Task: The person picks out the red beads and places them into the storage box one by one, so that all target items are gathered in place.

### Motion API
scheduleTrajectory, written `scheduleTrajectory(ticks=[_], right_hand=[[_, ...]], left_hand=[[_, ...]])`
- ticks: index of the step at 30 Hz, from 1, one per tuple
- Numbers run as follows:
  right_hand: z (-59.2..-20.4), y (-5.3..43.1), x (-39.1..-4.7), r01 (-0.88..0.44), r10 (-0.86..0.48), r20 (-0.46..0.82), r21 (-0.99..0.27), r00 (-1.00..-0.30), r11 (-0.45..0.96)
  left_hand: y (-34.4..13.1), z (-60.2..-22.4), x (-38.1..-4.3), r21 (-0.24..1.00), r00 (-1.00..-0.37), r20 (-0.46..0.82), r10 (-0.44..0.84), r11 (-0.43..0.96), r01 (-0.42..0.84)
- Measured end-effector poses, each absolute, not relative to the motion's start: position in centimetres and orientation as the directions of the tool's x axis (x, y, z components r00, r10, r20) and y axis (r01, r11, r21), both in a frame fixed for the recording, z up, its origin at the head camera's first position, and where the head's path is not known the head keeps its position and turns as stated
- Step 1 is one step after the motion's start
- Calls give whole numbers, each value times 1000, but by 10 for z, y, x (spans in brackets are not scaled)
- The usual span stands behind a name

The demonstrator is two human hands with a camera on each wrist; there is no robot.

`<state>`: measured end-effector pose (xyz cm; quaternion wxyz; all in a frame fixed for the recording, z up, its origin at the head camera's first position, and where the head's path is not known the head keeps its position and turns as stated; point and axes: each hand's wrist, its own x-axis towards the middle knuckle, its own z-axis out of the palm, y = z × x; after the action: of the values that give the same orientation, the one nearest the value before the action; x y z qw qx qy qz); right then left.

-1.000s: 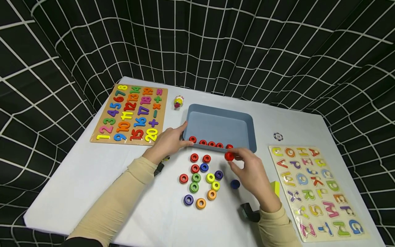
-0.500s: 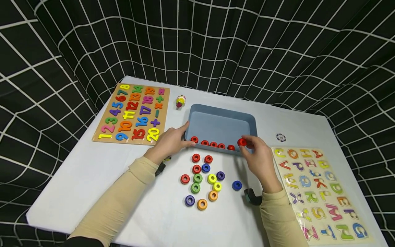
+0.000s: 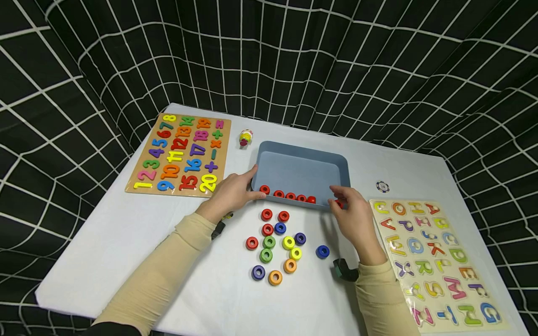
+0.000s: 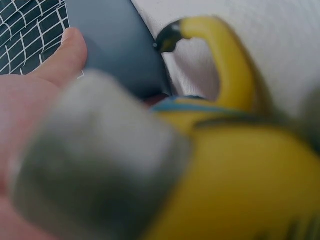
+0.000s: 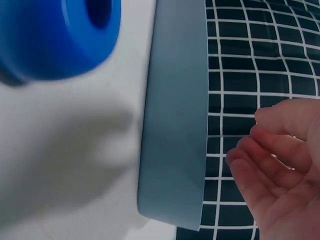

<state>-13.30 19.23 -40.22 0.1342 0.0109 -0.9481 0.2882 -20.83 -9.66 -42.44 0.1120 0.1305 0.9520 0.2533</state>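
My left hand (image 3: 230, 190) rests at the near left corner of a blue-grey tray (image 3: 300, 165), thumb along the near rim, straight index finger along the left side. In the left wrist view that hand's finger (image 4: 75, 47) lies against the tray wall (image 4: 117, 50). Several red rings (image 3: 290, 196) line the tray's near inside edge. Over the near right corner, my right hand (image 3: 353, 214) has its fingers apart from the thumb; a red ring (image 3: 339, 204) sits partly hidden behind them. The right wrist view shows that hand (image 5: 280, 155) holding nothing visible above the rim.
Loose rings in red, green (image 3: 266, 255), yellow (image 3: 288, 242), orange (image 3: 275, 278) and blue (image 3: 322, 252) lie before the tray. A number board (image 3: 178, 154) is left, a letter board (image 3: 437, 266) right. A small figure (image 3: 245, 137) and a chip (image 3: 382, 186) flank the tray.
My right hand carried a red ring over the tray, lowered it into the near right corner and loosened its fingers. The neighbouring red ring shifted slightly left. My left hand stayed put.
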Motion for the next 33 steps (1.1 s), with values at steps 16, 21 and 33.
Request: scheduleTrajectory(ticks=[16,21,33], right_hand=[[-391,126,-103,-303,-278,130,-554,-952,776],[-390,83,-89,-442,-508,23,-525,-861,727],[-409,60,-88,-559,-610,-49,-347,-791,753]], left_hand=[[-97,-424,-208,516,-939,-150,311,834,193],[-97,-424,-208,510,-939,-152,307,838,192],[-97,-423,-208,507,-939,-165,302,843,182]])
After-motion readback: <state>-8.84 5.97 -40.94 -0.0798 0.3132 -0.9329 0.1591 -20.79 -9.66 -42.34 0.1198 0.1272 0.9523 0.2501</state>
